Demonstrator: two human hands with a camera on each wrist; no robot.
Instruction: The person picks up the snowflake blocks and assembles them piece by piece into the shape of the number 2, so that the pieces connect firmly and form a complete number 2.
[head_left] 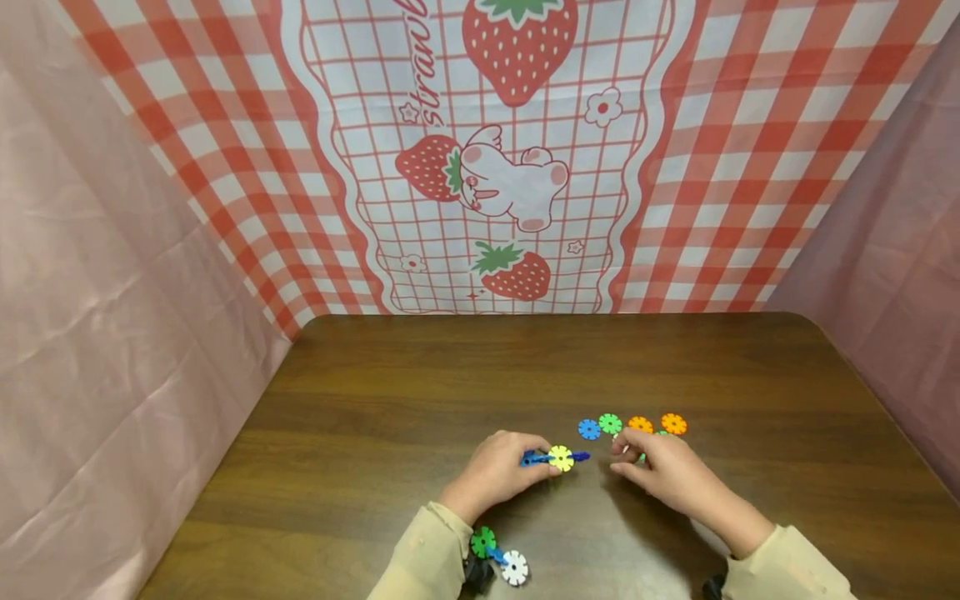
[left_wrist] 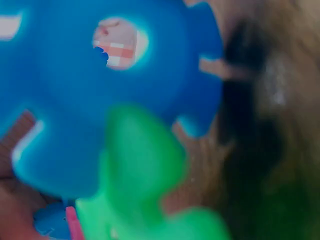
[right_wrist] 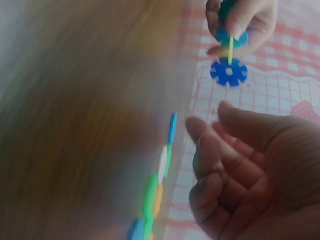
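My left hand (head_left: 497,472) pinches a chain of slotted plastic discs above the table. A blue disc (head_left: 529,458) lies at its fingers, a yellow disc (head_left: 560,458) stands in the middle, and a dark blue disc (head_left: 582,457) forms the far end. In the right wrist view the dark blue disc (right_wrist: 228,72) sticks out past the left thumb. My right hand (head_left: 666,472) hovers beside the loose discs, fingers loosely bent, nothing between them. Close to the left wrist camera, a blue disc (left_wrist: 70,85) and a blurred green disc (left_wrist: 140,160) fill much of the view.
Behind the right hand lie loose discs: a blue one (head_left: 588,429), a green one (head_left: 610,423) and orange ones (head_left: 673,423), some partly hidden. By the left sleeve sits a joined piece with a green disc (head_left: 483,542) and a white disc (head_left: 514,567). A patterned cloth (head_left: 480,275) hangs behind the table.
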